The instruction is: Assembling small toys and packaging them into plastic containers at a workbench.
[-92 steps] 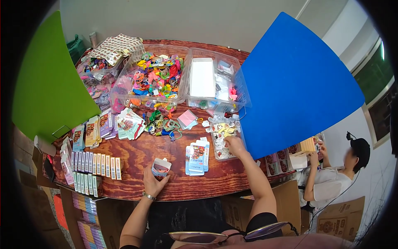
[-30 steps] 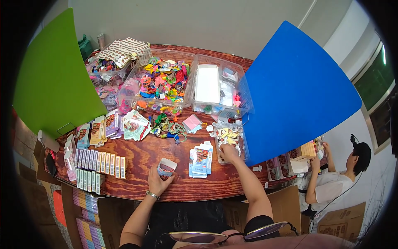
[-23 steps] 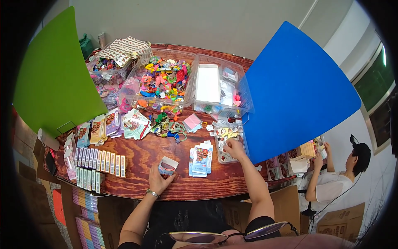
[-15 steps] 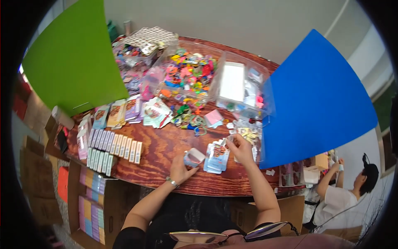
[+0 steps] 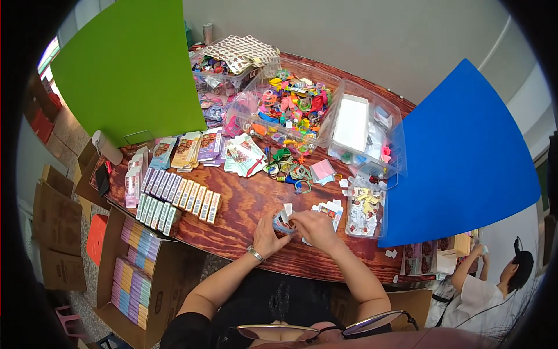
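Observation:
My left hand (image 5: pixel 267 237) is wrapped round a small light-blue cardboard box (image 5: pixel 283 224), held just above the table with its white end flap up. Fingers of my right hand (image 5: pixel 315 229) are pinched together at the open end of that box; whatever they hold is hidden. Just behind my right hand lies a pile of flat blue box blanks (image 5: pixel 332 210), partly covered by it. Beside the pile stands a clear tray (image 5: pixel 365 224) of small white and yellow pieces.
Finished-looking small boxes (image 5: pixel 185 195) stand in rows at left. Clear bins of colourful small toys (image 5: pixel 296 104) fill the back. Green (image 5: pixel 128 70) and blue panels (image 5: pixel 459 163) flank the table. A carton of boxes (image 5: pixel 157 279) sits below left; another person (image 5: pixel 494 285) works at right.
My right hand has moved left from the blue blanks to the box's open end. My left hand still holds the box, now turned more upright. The view has shifted somewhat.

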Motion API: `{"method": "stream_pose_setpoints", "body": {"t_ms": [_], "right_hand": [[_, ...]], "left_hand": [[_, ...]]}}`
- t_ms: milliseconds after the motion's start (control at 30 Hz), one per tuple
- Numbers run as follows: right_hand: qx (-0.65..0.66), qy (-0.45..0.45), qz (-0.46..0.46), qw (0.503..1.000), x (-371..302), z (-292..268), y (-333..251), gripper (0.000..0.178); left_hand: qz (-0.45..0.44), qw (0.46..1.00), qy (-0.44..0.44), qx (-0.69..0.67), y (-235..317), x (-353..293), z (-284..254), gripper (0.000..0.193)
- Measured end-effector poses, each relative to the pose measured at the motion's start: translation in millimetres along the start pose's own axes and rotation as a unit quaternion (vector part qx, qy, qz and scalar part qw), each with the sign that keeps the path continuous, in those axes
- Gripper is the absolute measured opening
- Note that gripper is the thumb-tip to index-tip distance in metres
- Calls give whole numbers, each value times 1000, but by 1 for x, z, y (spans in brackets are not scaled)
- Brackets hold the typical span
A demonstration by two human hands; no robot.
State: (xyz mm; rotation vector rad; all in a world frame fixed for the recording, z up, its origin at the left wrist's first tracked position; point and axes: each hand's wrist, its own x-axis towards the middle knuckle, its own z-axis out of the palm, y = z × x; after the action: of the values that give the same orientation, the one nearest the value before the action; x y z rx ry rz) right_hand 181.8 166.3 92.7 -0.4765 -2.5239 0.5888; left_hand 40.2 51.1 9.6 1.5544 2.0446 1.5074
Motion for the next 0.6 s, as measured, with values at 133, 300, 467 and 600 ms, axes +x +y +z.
{"method": "stream_pose_setpoints", "body": {"t_ms": [133,300,467,600], "right_hand": [[-84,-101,-63,989,0,-3,-4,23],[-25,46,-14,999,10,-12,-7,25],[-108,62,-90,988,11,-16,-21,34],[-102,-12,-112,988,13,-7,-20,39]], "left_hand": [[7,999,-24,27,-5,0,-3,86],[15,999,-27,18,-6,3,-6,86],[45,998,26,-40,-12,4,-6,86],[93,995,30,-5,-14,6,-4,94]]}}
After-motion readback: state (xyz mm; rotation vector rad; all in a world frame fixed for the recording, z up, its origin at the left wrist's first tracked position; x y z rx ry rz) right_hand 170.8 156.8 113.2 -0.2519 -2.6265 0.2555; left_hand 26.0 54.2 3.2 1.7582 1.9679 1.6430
